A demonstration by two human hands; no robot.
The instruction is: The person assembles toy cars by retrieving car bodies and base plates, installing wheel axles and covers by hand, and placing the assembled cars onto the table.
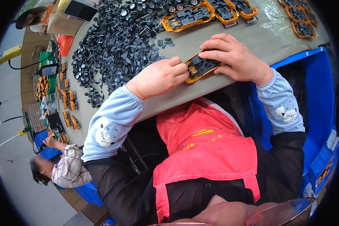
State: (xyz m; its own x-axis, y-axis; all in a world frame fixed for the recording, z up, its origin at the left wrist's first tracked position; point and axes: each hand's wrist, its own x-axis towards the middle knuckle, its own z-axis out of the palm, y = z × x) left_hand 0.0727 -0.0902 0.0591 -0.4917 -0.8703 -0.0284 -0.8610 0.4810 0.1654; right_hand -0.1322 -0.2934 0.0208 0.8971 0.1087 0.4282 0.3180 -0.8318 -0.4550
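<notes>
An orange toy car body [200,66] lies upside down at the table's near edge, its black inner parts facing up. My right hand [233,56] grips its right end, thumb below and fingers over the top. At the left end of the body, my left hand [160,77] is closed, with fingertips pinched against it. Whether a small part sits in that pinch is hidden. Small dark grey plastic pieces [120,64] are heaped just beyond my left hand. A few loose grey pieces [165,42] lie between the heap and the car body.
Black toy wheels on axles [139,19] are piled at the back. More orange car bodies [188,18] stand in a row behind my hands, others [303,28] at the far right near clear plastic film [278,22]. A blue bin [309,94] is at right. A co-worker [67,165] sits at left.
</notes>
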